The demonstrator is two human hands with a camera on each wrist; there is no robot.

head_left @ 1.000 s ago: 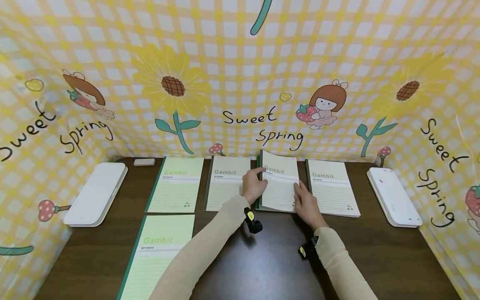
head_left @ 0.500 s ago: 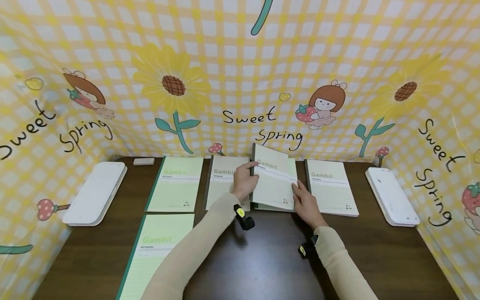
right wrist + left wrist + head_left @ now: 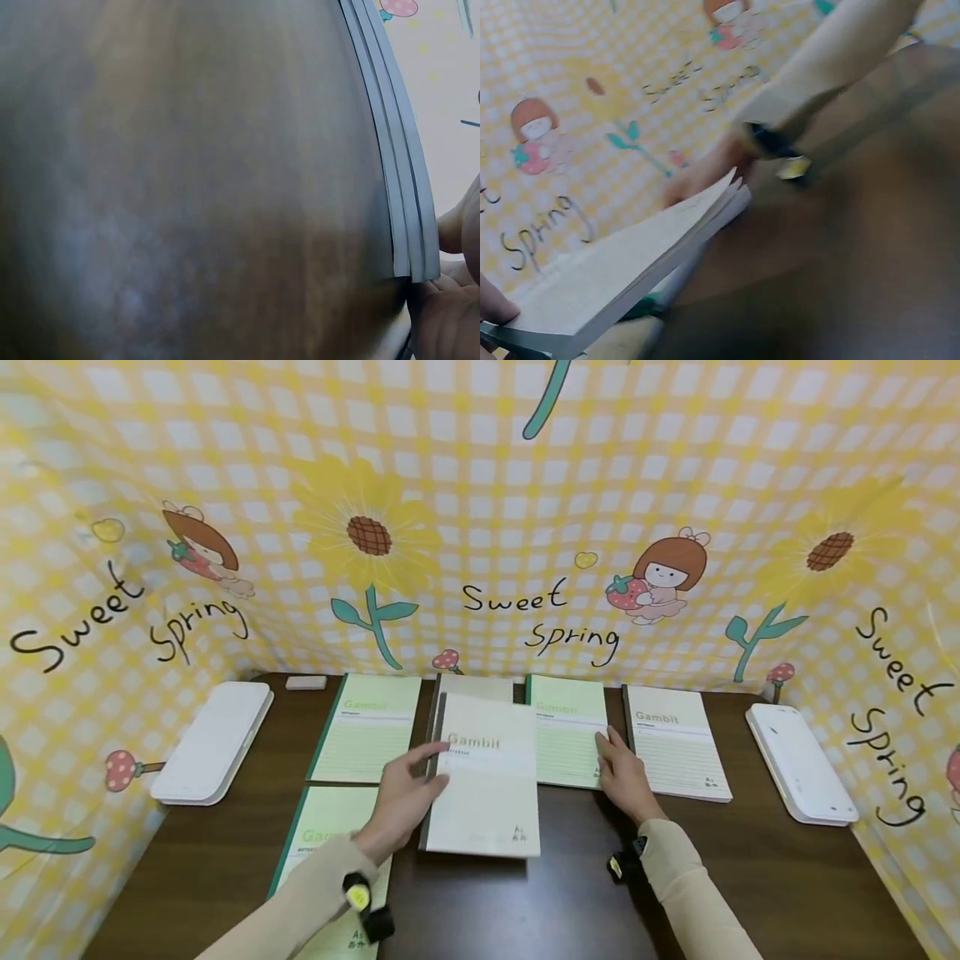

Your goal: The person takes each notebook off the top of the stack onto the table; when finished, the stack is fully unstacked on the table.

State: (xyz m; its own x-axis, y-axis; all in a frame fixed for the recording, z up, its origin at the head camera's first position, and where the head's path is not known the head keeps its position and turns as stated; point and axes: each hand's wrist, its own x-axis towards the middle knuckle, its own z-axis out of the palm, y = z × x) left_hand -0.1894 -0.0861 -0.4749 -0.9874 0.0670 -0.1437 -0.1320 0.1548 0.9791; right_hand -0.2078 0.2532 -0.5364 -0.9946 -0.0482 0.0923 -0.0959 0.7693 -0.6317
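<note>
- Lifted clear of the back row since a second ago, the cream notebook point(image 3: 486, 777) has come away from the stack where it lay and now sits nearer the person, over the bare dark table point(image 3: 750, 877), partly covering another cream notebook point(image 3: 474, 687) behind it.
- Holding that cream notebook along its dark spine edge is the left hand point(image 3: 405, 797): the thumb lies on the cover near the printed name and the fingers are tucked beneath, so the book hangs just to the right of the hand.
- From the left wrist view the same notebook point(image 3: 622, 277) shows as a fanned block of pages tilted upward, with a fingertip point(image 3: 495, 306) pressed on its near corner; that picture is blurred.
- Uncovered where the cream one lay half a second ago, a green notebook point(image 3: 570, 731) now shows in the back row.
- Resting on the lower right part of that green notebook is the right hand point(image 3: 622, 777), fingers stretched fairly straight and flat, gripping nothing.
- Close up in the right wrist view, stacked page edges point(image 3: 397, 157) meet the table, with part of the right hand point(image 3: 450, 300) beside their lower corner.
- Just right of the right hand lies a further cream notebook point(image 3: 675, 752).
- Two more green notebooks lie left: one in the back row point(image 3: 367, 727), one nearer point(image 3: 322, 835) under the left forearm.
- White trays sit at the left end point(image 3: 213, 739) and right end point(image 3: 798, 764) of the table.
</note>
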